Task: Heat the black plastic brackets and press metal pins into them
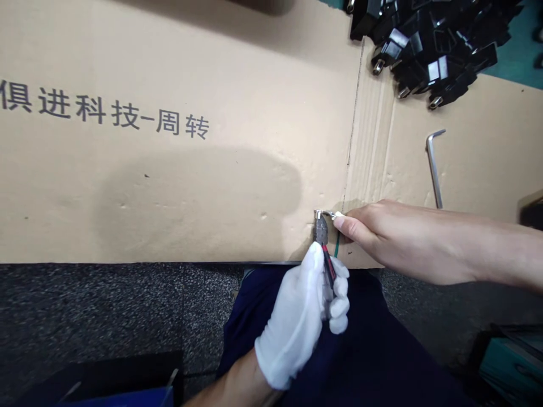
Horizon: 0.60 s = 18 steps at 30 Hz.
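My left hand (303,308), in a white glove, is wrapped round a pair of pliers (321,230) with red and black handles. The plier jaws point away from me and meet a small shiny metal part (318,214) at their tip. My bare right hand (373,229) comes in from the right with thumb and fingers pinched together. Between them is a thin bent metal piece (329,213) with something white at its near end; it reaches to the small part at the jaws. Its exact kind is too small to make out.
Cardboard (190,198) with printed characters covers the table. An L-shaped hex key (433,169) lies on it at the right. Black parts with metal ends (436,51) are heaped at the upper right. A dark object (532,210) stands at the right edge.
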Each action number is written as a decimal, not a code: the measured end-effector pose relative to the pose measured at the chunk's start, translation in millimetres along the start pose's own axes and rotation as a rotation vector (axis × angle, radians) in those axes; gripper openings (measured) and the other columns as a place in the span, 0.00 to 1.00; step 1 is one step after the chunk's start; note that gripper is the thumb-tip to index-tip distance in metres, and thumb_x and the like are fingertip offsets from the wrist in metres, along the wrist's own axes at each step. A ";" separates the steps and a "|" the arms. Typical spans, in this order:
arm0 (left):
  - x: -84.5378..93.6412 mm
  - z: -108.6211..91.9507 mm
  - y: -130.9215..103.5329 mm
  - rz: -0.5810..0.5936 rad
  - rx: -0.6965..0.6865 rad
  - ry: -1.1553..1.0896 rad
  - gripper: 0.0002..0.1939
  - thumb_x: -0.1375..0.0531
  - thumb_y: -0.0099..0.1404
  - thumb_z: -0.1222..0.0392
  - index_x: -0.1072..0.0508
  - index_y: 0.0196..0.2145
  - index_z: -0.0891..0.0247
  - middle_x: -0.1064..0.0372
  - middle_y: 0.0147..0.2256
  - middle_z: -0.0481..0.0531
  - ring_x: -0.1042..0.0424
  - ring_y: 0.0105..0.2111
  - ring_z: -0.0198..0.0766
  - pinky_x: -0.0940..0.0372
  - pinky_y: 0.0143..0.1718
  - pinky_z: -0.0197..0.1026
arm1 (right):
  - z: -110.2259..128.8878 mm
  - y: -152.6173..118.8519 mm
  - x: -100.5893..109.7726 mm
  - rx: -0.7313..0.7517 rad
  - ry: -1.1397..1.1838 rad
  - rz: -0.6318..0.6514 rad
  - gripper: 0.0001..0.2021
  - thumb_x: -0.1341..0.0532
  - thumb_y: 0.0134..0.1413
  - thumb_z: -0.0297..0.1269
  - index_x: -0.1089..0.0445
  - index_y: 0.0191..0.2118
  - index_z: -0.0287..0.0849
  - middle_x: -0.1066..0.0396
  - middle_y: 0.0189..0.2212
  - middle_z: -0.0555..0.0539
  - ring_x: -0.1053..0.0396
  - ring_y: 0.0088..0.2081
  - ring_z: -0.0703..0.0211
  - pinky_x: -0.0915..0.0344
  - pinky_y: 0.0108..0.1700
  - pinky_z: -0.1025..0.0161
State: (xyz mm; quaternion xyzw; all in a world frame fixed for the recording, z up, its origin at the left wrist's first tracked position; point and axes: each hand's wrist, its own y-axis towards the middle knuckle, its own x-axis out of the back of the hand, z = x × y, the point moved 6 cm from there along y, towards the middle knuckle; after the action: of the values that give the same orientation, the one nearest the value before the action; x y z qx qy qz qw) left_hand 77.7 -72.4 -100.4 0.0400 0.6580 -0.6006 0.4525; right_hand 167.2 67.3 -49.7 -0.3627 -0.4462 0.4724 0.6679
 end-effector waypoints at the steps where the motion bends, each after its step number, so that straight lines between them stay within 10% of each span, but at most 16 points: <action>1: 0.0 -0.5 0.3 0.011 0.003 -0.003 0.29 0.47 0.70 0.33 0.29 0.37 0.65 0.36 0.30 0.49 0.40 0.20 0.30 0.44 0.19 0.34 | -0.8 0.3 -0.4 0.000 -0.003 0.004 0.29 0.54 0.72 0.55 0.24 0.31 0.45 0.22 0.28 0.43 0.26 0.31 0.50 0.31 0.39 0.57; 18: -0.5 0.4 0.3 0.125 0.124 -0.115 0.27 0.46 0.71 0.36 0.29 0.37 0.66 0.35 0.26 0.49 0.37 0.20 0.33 0.42 0.21 0.35 | -8.3 -3.8 -2.9 -0.009 0.019 -0.046 0.30 0.60 0.73 0.55 0.33 0.29 0.44 0.26 0.30 0.45 0.30 0.32 0.54 0.36 0.36 0.58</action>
State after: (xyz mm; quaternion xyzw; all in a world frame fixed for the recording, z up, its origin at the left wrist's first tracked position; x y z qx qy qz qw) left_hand 78.4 -72.5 -100.3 0.0744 0.5886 -0.6121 0.5229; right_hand 175.7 62.8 -49.8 -0.3597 -0.4503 0.4514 0.6812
